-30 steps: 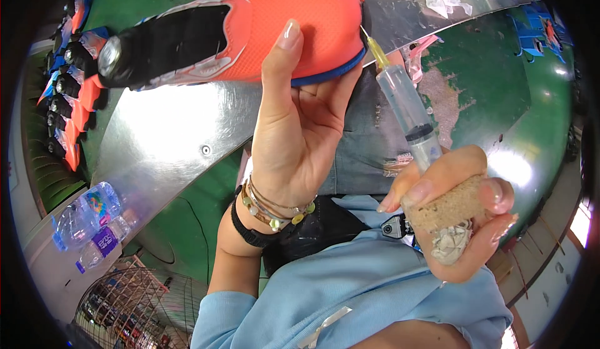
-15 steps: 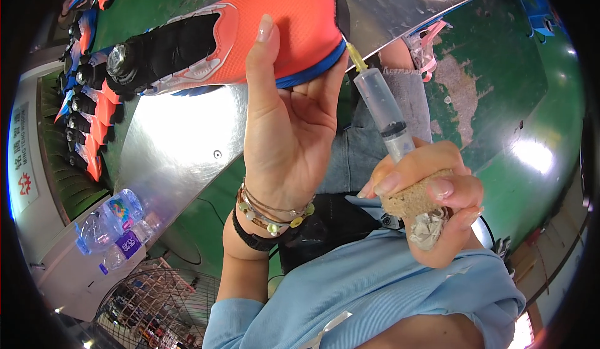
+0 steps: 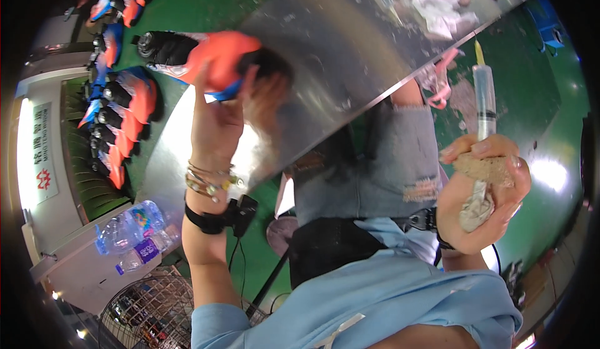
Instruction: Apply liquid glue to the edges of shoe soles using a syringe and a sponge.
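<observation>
My left hand (image 3: 215,130) holds an orange shoe (image 3: 219,52) with a black collar and a blue sole edge, above the metal table. The thumb lies along one side, and the shoe's dark right end and the fingers near it are smeared by motion. Off to the right, my right hand (image 3: 455,214) grips a clear plastic syringe (image 3: 484,96), its yellow needle tip pointing up and away from the shoe. Pressed in the same hand are a tan, sponge-like block (image 3: 487,169) and a crumpled whitish wad (image 3: 477,209).
Similar shoes (image 3: 128,121) stand in rows at the left. Crumpled white cloths (image 3: 431,2) lie at the far end of the metal table (image 3: 319,68). Plastic bottles (image 3: 140,224) and a wire cage (image 3: 147,302) are at lower left. Something pink (image 3: 444,77) hangs by the table's right edge.
My left hand has carried the shoe left and farther away, over the table. My right hand has drawn the syringe off the shoe to the right, its tip now upward.
</observation>
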### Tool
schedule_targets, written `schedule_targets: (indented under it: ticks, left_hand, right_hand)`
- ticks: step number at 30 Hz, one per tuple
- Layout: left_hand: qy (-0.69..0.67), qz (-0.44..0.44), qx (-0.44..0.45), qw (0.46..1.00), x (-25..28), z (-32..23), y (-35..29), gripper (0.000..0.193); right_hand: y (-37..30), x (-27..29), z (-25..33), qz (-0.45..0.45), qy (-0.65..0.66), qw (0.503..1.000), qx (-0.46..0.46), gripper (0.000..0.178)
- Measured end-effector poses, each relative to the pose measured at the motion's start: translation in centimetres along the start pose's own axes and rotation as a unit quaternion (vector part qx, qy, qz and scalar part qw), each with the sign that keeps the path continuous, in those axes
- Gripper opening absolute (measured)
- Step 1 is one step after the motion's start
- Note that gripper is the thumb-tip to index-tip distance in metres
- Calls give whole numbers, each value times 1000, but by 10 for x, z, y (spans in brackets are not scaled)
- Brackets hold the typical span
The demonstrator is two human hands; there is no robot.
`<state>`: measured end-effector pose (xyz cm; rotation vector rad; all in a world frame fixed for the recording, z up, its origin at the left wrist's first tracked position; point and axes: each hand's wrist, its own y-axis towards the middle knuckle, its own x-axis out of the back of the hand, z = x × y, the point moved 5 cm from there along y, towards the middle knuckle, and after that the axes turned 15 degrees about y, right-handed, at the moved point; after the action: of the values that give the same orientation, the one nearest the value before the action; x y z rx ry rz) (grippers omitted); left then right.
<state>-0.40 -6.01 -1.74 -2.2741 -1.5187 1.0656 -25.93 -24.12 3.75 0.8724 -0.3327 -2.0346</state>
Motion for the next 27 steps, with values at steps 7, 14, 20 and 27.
schedule_targets:
  ticks: [7, 14, 20, 27]
  left_hand:
    - [-50, -275, -175, 944, 169, -117, 80, 37]
    - [95, -29, -134, 986, 7, -91, 157, 33]
    - [185, 163, 21, 969, -138, -50, 268, 56]
    - [128, -8, -75, 989, -196, -55, 365, 61]
  right_hand:
    - [23, 30, -26, -127, -48, 991, 5, 41]
    - [60, 75, -52, -173, -73, 982, 12, 35]
    - [74, 112, -70, -167, 24, 985, -42, 35]
    - [69, 123, -47, -196, 9, 978, -75, 48]
